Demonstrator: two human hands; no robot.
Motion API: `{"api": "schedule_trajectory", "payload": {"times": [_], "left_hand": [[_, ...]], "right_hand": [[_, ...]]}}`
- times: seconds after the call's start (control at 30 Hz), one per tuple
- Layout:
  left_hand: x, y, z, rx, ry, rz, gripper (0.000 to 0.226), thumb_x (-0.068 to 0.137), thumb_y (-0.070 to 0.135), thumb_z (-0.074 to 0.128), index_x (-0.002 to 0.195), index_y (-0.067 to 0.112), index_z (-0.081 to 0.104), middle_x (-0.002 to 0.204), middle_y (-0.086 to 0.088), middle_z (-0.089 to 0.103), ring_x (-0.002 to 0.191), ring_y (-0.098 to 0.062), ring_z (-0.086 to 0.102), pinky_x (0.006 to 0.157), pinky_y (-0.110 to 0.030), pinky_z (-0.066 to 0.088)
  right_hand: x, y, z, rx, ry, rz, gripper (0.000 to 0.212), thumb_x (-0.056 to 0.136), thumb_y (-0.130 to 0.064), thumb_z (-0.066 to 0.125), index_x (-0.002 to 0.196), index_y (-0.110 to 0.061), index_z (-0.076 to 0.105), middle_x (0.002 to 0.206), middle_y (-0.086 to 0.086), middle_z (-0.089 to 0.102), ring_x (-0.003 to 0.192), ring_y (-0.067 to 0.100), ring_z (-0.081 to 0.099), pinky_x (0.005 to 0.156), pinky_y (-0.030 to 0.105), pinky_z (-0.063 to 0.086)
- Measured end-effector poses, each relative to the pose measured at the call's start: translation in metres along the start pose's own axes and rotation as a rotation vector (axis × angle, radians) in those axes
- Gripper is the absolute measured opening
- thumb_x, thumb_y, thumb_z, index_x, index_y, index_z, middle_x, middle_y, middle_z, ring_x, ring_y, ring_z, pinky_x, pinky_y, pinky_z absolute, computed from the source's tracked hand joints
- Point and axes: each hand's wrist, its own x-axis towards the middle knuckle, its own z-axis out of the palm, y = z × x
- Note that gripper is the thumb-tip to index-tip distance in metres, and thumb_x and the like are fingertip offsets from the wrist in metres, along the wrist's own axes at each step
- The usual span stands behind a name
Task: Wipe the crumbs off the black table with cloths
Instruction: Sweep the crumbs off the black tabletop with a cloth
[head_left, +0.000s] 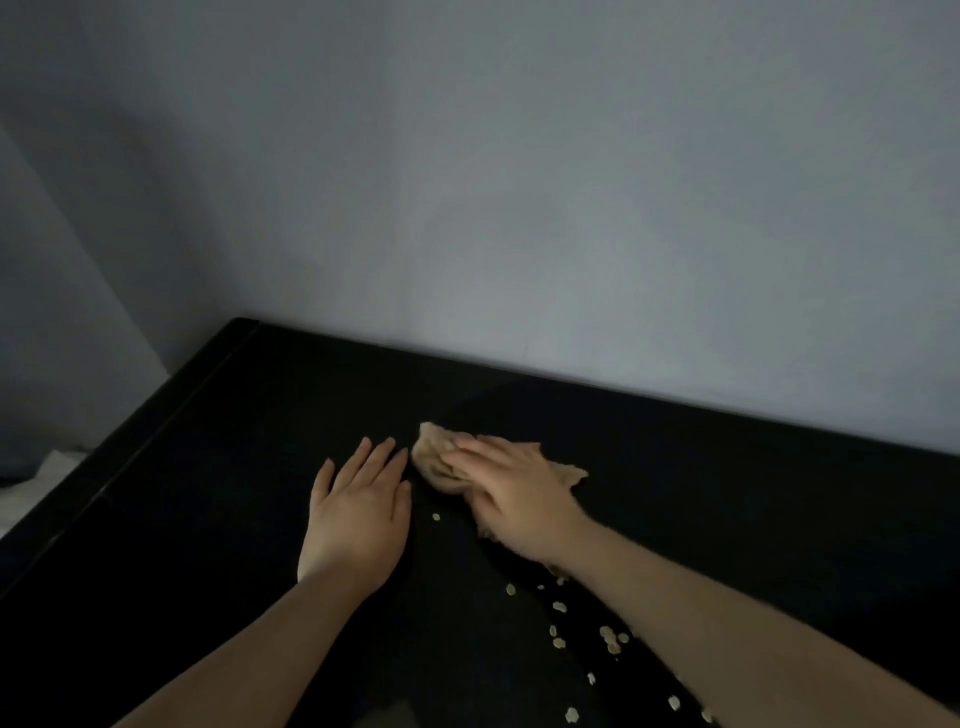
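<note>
Tan cloth (434, 458) pressed by straight-fingered right hand (515, 484); left hand (358, 515) flat on black table (208, 467).

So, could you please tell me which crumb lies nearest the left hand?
The lone crumb just right of the left hand, beside its thumb; the other crumbs trail along the right forearm, nearer the camera.

Tan cloth (432, 453) bunched on black table (223, 457); crumbs (609, 635) nearby.
</note>
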Motion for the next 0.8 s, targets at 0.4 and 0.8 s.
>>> {"api": "schedule_trajectory", "payload": {"times": [0.4, 0.8], "left_hand": [[0.001, 0.000, -0.001, 0.052, 0.044, 0.028, 0.046, 0.103, 0.031, 0.022, 0.149, 0.031, 0.020, 0.157, 0.014, 0.015, 0.145, -0.006, 0.006, 0.118, -0.032, 0.004], [0.012, -0.077, -0.021, 0.204, -0.029, -0.164, 0.058, 0.096, 0.055, 0.010, 0.149, 0.039, -0.007, 0.160, 0.006, -0.007, 0.146, -0.021, -0.011, 0.118, -0.046, -0.002]], "right_hand": [[-0.001, -0.002, -0.005, -0.065, 0.108, 0.190, 0.043, 0.094, -0.020, 0.047, 0.135, -0.029, 0.045, 0.145, -0.007, 0.041, 0.130, 0.015, 0.037, 0.109, 0.039, 0.028], [0.024, -0.021, 0.023, -0.074, 0.208, 0.211, 0.041, 0.088, -0.023, 0.043, 0.127, -0.026, 0.054, 0.138, -0.003, 0.049, 0.123, 0.021, 0.046, 0.097, 0.036, 0.033]]}}
